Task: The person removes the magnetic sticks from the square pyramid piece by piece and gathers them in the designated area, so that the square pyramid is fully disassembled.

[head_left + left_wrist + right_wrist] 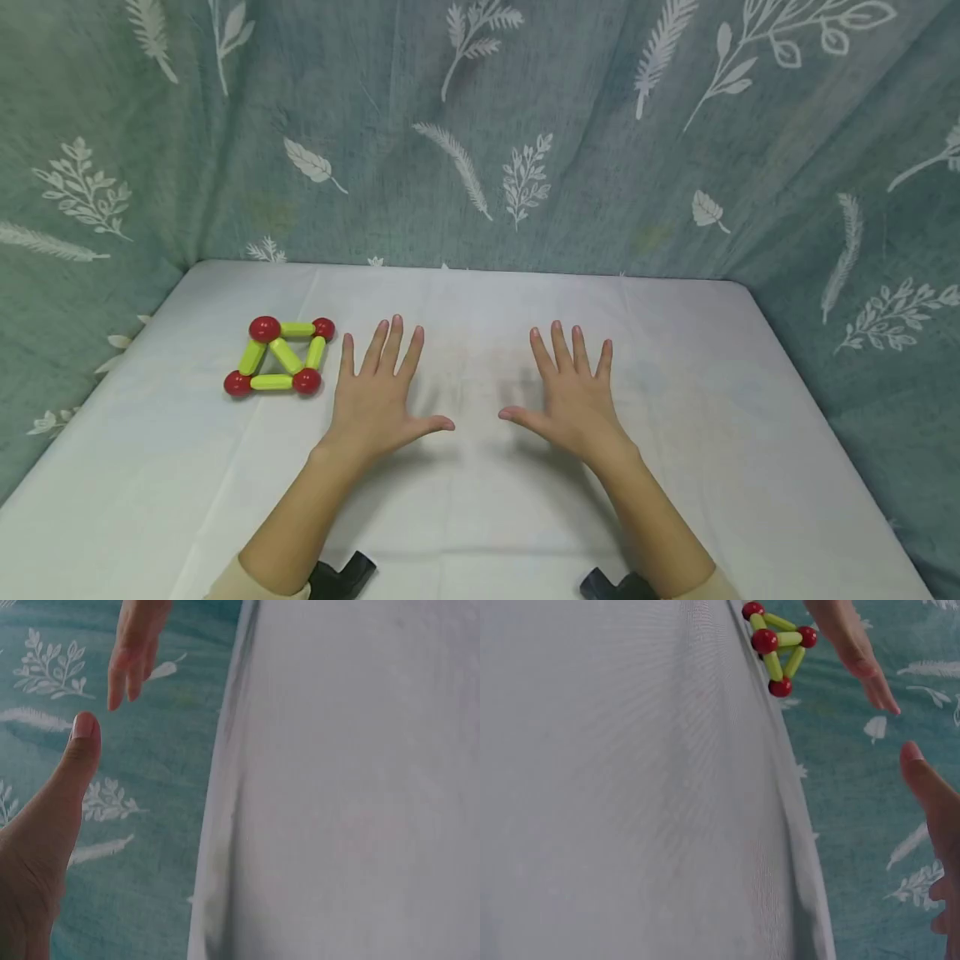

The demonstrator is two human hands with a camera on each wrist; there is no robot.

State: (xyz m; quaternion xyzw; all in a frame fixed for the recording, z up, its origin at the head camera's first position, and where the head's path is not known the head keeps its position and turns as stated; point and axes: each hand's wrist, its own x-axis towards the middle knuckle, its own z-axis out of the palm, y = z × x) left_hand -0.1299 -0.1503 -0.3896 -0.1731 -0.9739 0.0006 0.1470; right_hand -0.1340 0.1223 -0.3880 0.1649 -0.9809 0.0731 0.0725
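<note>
My left hand (371, 404) is held palm down over the white table, fingers straight and spread, thumb pointing inward. Mirroring it on the other side, my right hand (577, 404) has its fingers spread too, and both are bare of any object. To the left of the left hand stands a magnetic ball-and-rod model (286, 356) of red balls joined by yellow-green rods. The right wrist view shows this model (787, 639) as a three-dimensional frame, beyond the right thumb (922, 776). In the left wrist view the left thumb (79, 757) sticks up.
A white cloth (480, 517) covers the table. Behind and at both sides hangs a green-blue curtain (585, 183) with white leaf prints. Black wrist devices (345, 577) show at both forearms near the bottom edge.
</note>
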